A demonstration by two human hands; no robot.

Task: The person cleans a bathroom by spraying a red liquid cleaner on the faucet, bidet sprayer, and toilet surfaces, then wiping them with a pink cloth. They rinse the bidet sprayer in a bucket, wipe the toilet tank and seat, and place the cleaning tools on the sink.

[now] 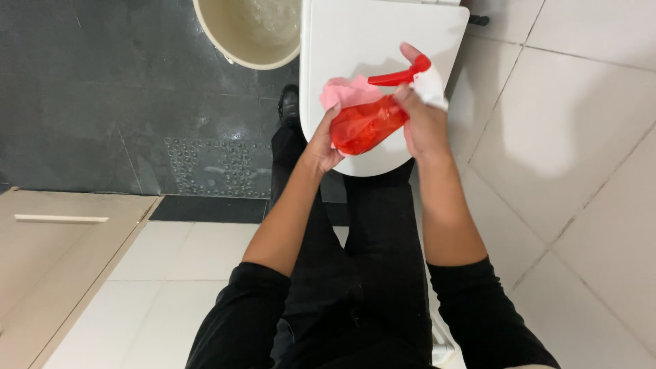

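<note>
A red translucent spray bottle [365, 126] with a red trigger and white nozzle is held over a closed white toilet lid [362, 41]. My right hand [424, 123] grips the bottle's neck, one finger stretched over the trigger. My left hand [324, 140] supports the bottle's bottom end and also holds a pink cloth [345, 92] bunched behind the bottle. Both forearms are bare below black sleeves.
A cream bucket [236, 51] holding water stands on the dark floor left of the toilet. A beige door [61, 239] is at the lower left. White tiles [574, 137] cover the right side. My black-trousered legs [355, 273] and a dark shoe [289, 104] are below.
</note>
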